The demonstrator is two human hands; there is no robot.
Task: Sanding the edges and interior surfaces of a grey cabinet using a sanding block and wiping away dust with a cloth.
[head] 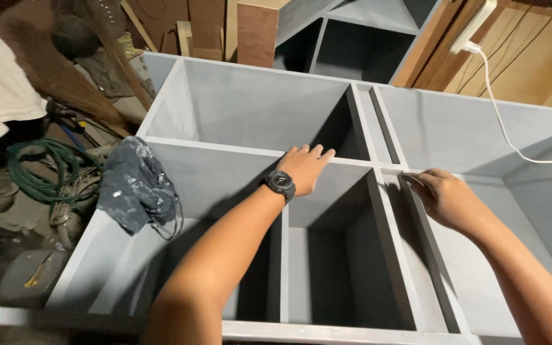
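Observation:
A large grey-painted wooden cabinet (257, 108) with several open compartments lies on its back below me. My left hand (305, 167), with a black watch (280, 184) on the wrist, rests flat with fingers spread on a horizontal divider (225, 148). My right hand (441, 195) is curled at the top edge of a vertical divider (391, 211), fingertips pressed against a small thing I cannot make out. Neither hand visibly holds a tool.
A paint-stained grey cloth (137, 184) hangs over the cabinet's left wall. A coiled green hose (46, 169) and clutter lie on the floor at left. A white cable (499, 121) trails across the right side. Wooden boards (257, 32) and another grey cabinet (359, 38) stand behind.

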